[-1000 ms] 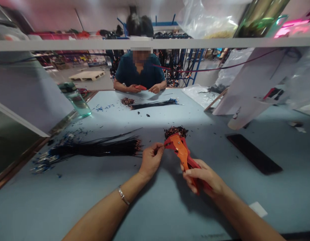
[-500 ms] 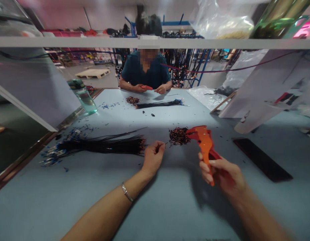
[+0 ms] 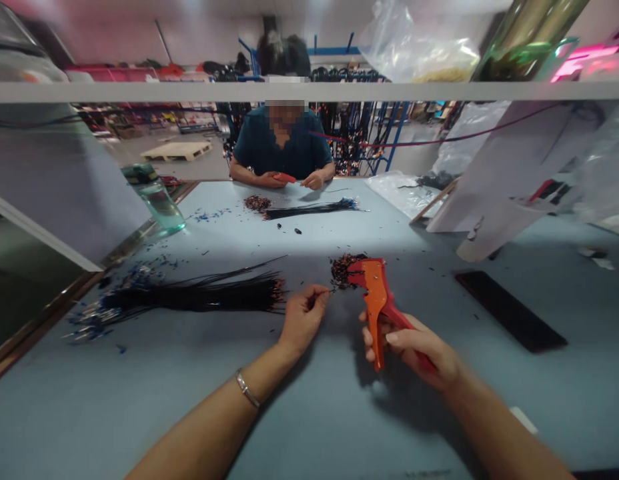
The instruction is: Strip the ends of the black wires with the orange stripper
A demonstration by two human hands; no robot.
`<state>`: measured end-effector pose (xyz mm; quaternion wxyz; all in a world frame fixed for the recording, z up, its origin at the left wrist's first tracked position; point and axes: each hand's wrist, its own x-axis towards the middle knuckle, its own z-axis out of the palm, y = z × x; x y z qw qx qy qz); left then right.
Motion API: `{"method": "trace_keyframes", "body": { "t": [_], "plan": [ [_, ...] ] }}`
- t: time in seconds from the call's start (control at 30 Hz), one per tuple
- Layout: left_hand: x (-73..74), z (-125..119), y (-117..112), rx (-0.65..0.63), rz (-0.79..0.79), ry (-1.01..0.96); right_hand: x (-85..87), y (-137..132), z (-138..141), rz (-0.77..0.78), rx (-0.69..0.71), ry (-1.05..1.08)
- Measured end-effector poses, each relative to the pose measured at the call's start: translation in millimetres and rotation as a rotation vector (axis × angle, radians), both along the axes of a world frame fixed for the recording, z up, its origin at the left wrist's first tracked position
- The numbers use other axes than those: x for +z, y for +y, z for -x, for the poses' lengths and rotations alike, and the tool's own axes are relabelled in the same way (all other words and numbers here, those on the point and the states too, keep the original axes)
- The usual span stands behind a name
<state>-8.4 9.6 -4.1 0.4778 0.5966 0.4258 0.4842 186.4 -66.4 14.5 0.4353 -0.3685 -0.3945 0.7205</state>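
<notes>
My left hand point(image 3: 304, 317) is closed in a pinch on a thin black wire point(image 3: 332, 291), whose short end pokes out past the fingertips. Wrapped around the handles of an orange and red wire stripper point(image 3: 375, 293) is my right hand point(image 3: 414, 347). The tool's jaws point left, over a pile of stripped insulation bits point(image 3: 343, 268), close to the wire end but apart from it. Left of my left hand lies a bundle of black wires point(image 3: 204, 295), copper-coloured at the near ends and with blue and silver terminals point(image 3: 97, 313) at the far left.
Across the table point(image 3: 309, 413) a person point(image 3: 282, 143) holds a red tool, with another wire bundle point(image 3: 309, 209) and scrap pile point(image 3: 257, 203) in front. A water bottle point(image 3: 162, 205) stands left, a dark flat slab point(image 3: 509, 310) lies right. A shelf edge point(image 3: 309, 92) crosses above.
My right hand has brought the wire stripper left, nearer the wire end, and its handles look spread wider. My left hand keeps its pinch. The whole view has shifted slightly.
</notes>
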Motion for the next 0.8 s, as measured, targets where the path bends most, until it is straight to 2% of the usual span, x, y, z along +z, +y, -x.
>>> {"method": "trace_keyframes", "body": {
  "t": [0.07,0.13,0.3,0.4,0.53,0.67,0.8],
  "plan": [
    [-1.4,0,0,-0.001,0.003,-0.001,2.3,0,0,-0.020,0.010,-0.042],
    [-2.2,1,0,0.008,-0.013,0.005,5.9,0,0,-0.105,-0.006,-0.236],
    [-1.6,2,-2,0.161,-0.101,0.033,7.6,0,1,-0.453,-0.184,-1.195],
    [-1.3,2,-2,0.249,-0.158,0.043,1.2,1,2,-0.627,-0.169,-1.523],
    [-1.4,2,-4,0.217,-0.196,0.083,-4.7,2,1,-0.815,-0.026,-1.645],
    [-1.1,2,-6,0.099,-0.258,0.184,-4.7,4,-2,-0.824,0.001,-1.609],
    [-0.2,2,-10,-0.016,-0.417,0.280,-1.6,6,-3,-0.830,-0.009,-1.475]
  ]
}}
